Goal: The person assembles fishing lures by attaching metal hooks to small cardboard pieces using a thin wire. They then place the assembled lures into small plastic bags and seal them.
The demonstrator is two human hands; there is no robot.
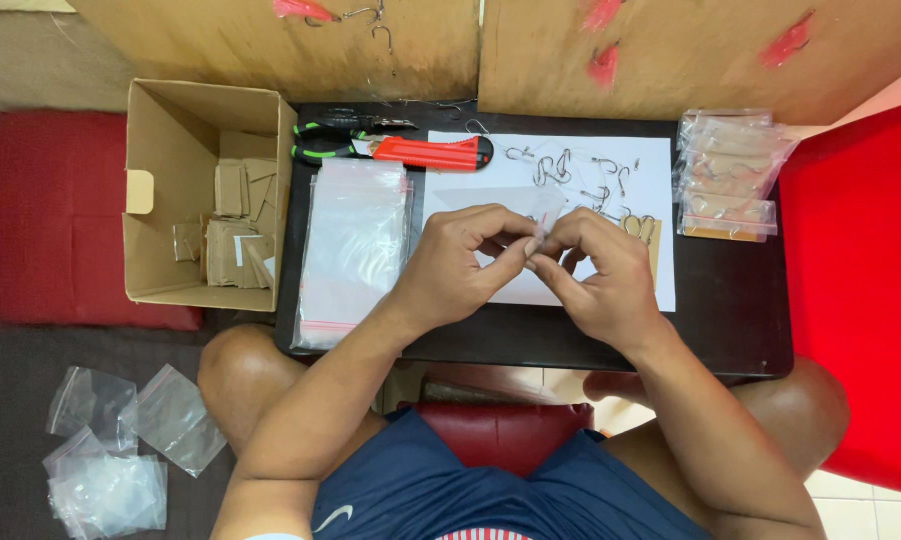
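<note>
At 9 o'clock sits a box (170, 130) of card scraps, then a bag stack (355, 250) on the table (730, 300). At centre, the left hand (455, 265) and right hand (595, 275) both pinch a clear bag (510, 203), its long axis running 9 to 3, fingers curled, knuckles up. Hooks (580, 175) lie at 1 o'clock on paper (480, 165).

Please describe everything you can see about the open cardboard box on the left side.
The cardboard box is plain brown, rectangular and open at the top, with one flap folded inward on its left wall. It looks like thin corrugated board. Inside lie many small cut cardboard pieces in loose stacks. It stands upright beside the low black table, its right wall against the table's left edge, partly over a red cushion. Neither hand touches it.
</note>
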